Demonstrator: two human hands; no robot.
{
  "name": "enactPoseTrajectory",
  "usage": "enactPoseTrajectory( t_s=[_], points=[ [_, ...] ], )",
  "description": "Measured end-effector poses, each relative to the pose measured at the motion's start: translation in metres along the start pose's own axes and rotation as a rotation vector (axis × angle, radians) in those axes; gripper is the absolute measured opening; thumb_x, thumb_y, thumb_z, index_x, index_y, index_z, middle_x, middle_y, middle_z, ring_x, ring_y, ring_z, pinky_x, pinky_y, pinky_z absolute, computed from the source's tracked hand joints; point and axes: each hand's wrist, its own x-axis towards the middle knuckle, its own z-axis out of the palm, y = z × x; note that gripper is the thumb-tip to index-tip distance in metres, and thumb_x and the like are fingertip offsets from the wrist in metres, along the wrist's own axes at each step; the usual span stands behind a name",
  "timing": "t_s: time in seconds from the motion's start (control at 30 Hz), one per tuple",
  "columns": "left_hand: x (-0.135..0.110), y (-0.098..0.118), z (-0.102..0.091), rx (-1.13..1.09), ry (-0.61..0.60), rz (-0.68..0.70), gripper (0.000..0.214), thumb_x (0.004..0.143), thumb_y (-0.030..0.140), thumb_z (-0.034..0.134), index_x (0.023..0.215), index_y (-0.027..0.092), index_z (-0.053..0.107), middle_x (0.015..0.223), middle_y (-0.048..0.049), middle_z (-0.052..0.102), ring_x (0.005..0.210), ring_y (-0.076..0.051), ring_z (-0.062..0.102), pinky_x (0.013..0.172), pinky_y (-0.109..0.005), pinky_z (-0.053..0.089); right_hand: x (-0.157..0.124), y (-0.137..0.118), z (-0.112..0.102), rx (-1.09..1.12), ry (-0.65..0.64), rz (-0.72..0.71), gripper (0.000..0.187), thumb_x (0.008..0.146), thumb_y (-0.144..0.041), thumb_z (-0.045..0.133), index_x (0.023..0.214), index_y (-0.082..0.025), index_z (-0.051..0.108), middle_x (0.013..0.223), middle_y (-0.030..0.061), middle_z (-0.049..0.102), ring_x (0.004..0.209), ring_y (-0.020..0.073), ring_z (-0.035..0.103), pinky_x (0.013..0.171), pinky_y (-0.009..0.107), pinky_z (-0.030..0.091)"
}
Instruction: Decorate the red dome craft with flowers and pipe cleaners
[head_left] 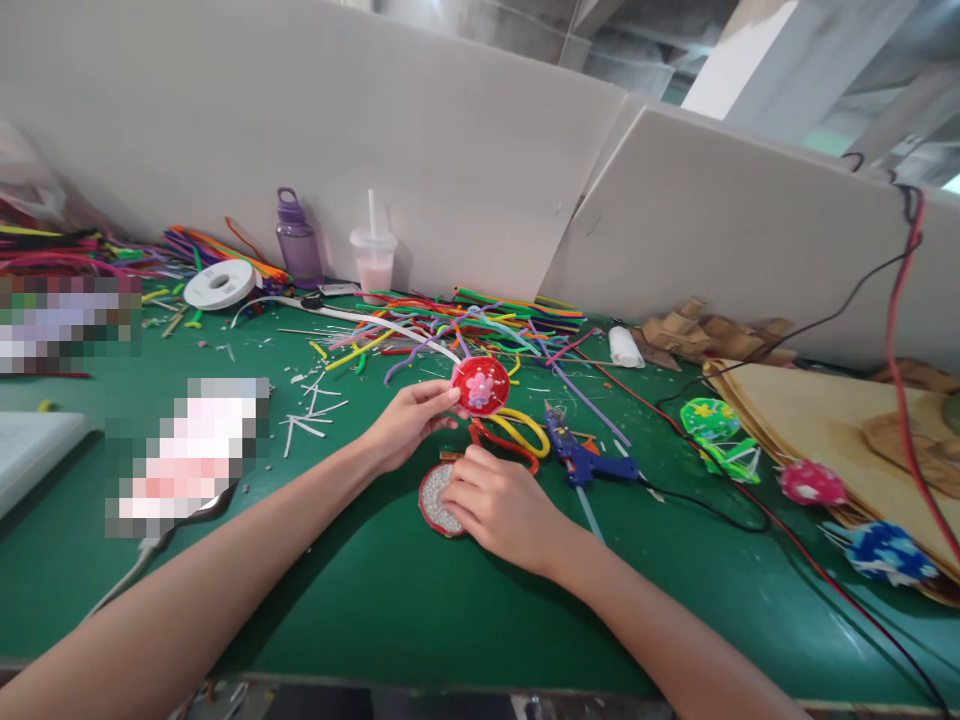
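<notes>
My left hand (409, 420) pinches a small red round ornament (481, 385) with a pink figure on its face, holding it just above the green table. My right hand (499, 505) rests lower, fingers curled down onto a flat round disc (437, 502) with a red rim and white beaded face lying on the table. Red and yellow pipe-cleaner loops (517, 432) lie between the two hands.
A blue glue gun (577, 455) lies right of my hands, its black cord trailing right. A heap of coloured pipe cleaners (480, 320), a tape roll (220, 284), a purple bottle (298, 242) and a drink cup (373, 258) stand behind. Finished ornaments (716, 432) and cardboard sheets (825, 420) lie right.
</notes>
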Motion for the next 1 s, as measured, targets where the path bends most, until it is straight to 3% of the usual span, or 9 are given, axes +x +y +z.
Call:
enactPoseTrajectory(
  t_s=[0.1,0.23,0.47,0.57,0.73,1.0],
  points=[
    [0.001,0.0,0.0,-0.019,0.02,-0.013,0.024,0.07,0.032,0.074,0.084,0.013,0.068,0.072,-0.0005,0.067,0.068,-0.008,0.061,0.062,-0.017,0.048,0.0,0.001,0.0,-0.021,0.015,-0.019,0.022,0.09,-0.017,0.048,0.077,-0.015,0.064,0.079,0.0069,0.061,0.081,0.0187,0.049,0.069,0.03,0.044],
    [0.0,0.001,0.001,-0.062,0.048,-0.042,0.023,0.069,0.031,0.075,0.082,0.013,0.067,0.067,-0.0012,0.068,0.063,-0.008,0.062,0.063,-0.018,0.05,0.0,0.005,-0.004,0.053,0.127,0.014,0.023,0.092,-0.019,0.045,0.077,-0.016,0.062,0.078,0.0053,0.061,0.079,0.0173,0.05,0.071,0.03,0.044],
    [-0.004,0.002,0.008,-0.101,-0.026,-0.082,0.019,0.074,0.027,0.072,0.08,0.011,0.065,0.071,-0.0048,0.071,0.066,-0.009,0.065,0.067,-0.018,0.052,-0.007,0.018,-0.025,0.158,0.405,0.336,0.02,0.094,-0.018,0.032,0.078,-0.02,0.044,0.074,0.0028,0.051,0.068,0.0149,0.049,0.062,0.028,0.04],
    [-0.006,0.001,0.012,-0.091,-0.051,-0.094,0.018,0.076,0.027,0.071,0.082,0.01,0.065,0.072,-0.0051,0.071,0.066,-0.008,0.065,0.069,-0.018,0.052,-0.011,0.026,-0.028,0.148,0.468,0.426,0.013,0.093,-0.019,0.034,0.084,-0.02,0.043,0.075,0.0024,0.052,0.066,0.0148,0.05,0.06,0.028,0.04],
    [-0.009,-0.001,0.016,-0.048,-0.088,-0.097,0.019,0.076,0.029,0.07,0.081,0.011,0.065,0.073,-0.0047,0.071,0.066,-0.009,0.065,0.071,-0.021,0.051,-0.014,0.034,-0.022,0.107,0.513,0.412,0.005,0.091,-0.018,0.044,0.089,-0.019,0.048,0.081,0.0037,0.06,0.07,0.0148,0.058,0.064,0.027,0.044],
    [-0.01,-0.002,0.019,-0.002,-0.118,-0.078,0.02,0.076,0.03,0.07,0.079,0.011,0.065,0.072,-0.0047,0.069,0.069,-0.011,0.065,0.074,-0.025,0.05,-0.015,0.031,-0.02,0.01,0.567,0.34,0.007,0.089,-0.016,0.051,0.083,-0.018,0.056,0.075,0.0032,0.064,0.07,0.0147,0.061,0.064,0.025,0.045]
  ],
)
